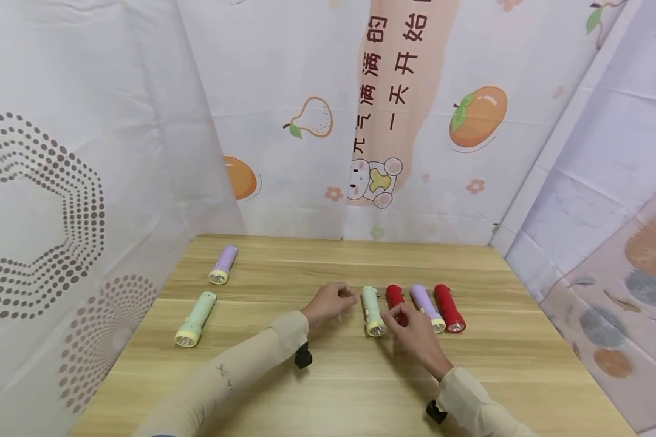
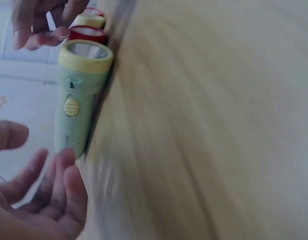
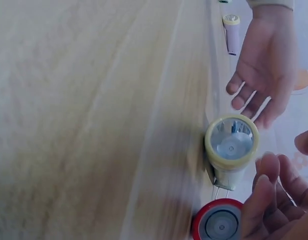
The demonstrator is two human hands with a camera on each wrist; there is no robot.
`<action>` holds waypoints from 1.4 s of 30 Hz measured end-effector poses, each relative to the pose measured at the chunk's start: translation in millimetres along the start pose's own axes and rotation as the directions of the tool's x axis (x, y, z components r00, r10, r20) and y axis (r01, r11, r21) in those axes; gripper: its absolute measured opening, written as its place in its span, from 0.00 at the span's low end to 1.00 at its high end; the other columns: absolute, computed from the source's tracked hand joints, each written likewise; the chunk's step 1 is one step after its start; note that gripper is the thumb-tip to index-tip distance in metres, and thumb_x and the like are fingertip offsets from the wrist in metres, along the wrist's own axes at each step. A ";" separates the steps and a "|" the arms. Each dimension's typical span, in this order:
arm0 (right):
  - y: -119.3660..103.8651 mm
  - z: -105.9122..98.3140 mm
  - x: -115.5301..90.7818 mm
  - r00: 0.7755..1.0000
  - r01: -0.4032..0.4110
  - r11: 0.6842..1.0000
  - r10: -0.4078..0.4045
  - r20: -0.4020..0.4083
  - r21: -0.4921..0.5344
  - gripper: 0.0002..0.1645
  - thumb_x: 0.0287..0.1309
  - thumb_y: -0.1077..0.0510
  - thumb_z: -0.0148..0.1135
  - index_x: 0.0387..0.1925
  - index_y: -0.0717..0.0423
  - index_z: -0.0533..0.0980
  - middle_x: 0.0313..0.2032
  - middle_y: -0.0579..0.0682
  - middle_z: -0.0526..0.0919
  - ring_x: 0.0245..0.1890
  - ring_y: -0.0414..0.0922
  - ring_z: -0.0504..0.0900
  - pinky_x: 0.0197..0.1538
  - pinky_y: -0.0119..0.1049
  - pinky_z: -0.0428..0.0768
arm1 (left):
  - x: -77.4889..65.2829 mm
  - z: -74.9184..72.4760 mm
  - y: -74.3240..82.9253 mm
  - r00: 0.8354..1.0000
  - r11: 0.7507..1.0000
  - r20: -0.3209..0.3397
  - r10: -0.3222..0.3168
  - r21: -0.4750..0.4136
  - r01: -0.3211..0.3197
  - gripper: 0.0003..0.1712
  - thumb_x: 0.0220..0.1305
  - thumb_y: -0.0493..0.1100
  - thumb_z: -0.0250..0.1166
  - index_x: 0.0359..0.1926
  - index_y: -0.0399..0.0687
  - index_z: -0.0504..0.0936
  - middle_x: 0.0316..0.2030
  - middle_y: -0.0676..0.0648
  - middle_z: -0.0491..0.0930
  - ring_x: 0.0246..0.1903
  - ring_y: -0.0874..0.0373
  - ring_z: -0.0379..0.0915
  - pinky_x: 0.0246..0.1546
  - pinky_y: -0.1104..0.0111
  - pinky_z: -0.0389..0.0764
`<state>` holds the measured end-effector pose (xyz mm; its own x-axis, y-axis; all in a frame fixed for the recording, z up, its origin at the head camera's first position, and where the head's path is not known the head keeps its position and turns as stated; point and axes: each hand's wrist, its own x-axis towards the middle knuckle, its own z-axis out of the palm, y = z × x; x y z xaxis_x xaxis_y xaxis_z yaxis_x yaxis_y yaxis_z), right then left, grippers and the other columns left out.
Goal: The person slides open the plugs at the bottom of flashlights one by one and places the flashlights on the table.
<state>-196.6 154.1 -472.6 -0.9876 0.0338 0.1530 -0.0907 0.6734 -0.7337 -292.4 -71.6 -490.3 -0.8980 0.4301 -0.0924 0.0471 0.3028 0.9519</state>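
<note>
Lying between the two hands, the light green flashlight (image 1: 370, 308) rests on the table (image 1: 328, 394), its long axis running away from the person, lens end near, tail end far. The right hand (image 1: 417, 337) looks nearer: the flashlight lies just left of its fingertips, though whether they touch is unclear. From the left hand (image 1: 328, 305), it lies to the right, across a gap. Both hands have loosely bent fingers, thumbs apart from them, and pinch nothing.
</note>
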 end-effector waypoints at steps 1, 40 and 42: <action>-0.3 0.8 -0.7 1.000 0.000 1.000 0.000 0.008 0.000 0.11 0.68 0.49 0.68 0.34 0.49 0.80 0.26 0.43 0.79 0.28 0.41 0.74 0.33 0.33 0.73 | -4.7 -1.9 -0.9 1.000 1.000 0.021 0.020 0.012 -0.020 0.10 0.73 0.48 0.66 0.46 0.48 0.83 0.39 0.47 0.82 0.37 0.49 0.81 0.29 0.63 0.83; -34.0 63.3 -18.8 0.934 0.090 0.989 -0.126 0.335 0.119 0.16 0.72 0.44 0.62 0.34 0.51 0.80 0.25 0.44 0.85 0.16 0.39 0.76 0.19 0.31 0.73 | -110.5 -89.6 -19.4 0.997 0.996 0.026 0.072 0.049 -0.073 0.17 0.76 0.51 0.62 0.47 0.40 0.85 0.38 0.48 0.84 0.38 0.52 0.82 0.41 0.57 0.83; -39.7 69.0 -17.7 0.927 0.096 0.988 -0.134 0.351 0.123 0.16 0.72 0.43 0.62 0.35 0.50 0.80 0.26 0.44 0.85 0.16 0.39 0.76 0.19 0.31 0.73 | -112.3 -101.7 -23.3 0.999 0.998 -0.007 0.051 0.049 -0.051 0.17 0.76 0.51 0.62 0.46 0.41 0.85 0.38 0.48 0.84 0.37 0.53 0.82 0.40 0.58 0.83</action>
<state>-184.2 75.9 -491.9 -0.9480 -0.3182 0.0078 -0.2004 0.5773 -0.7915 -237.2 -213.4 -472.3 -0.8976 0.4389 -0.0413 0.1140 0.3216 0.9400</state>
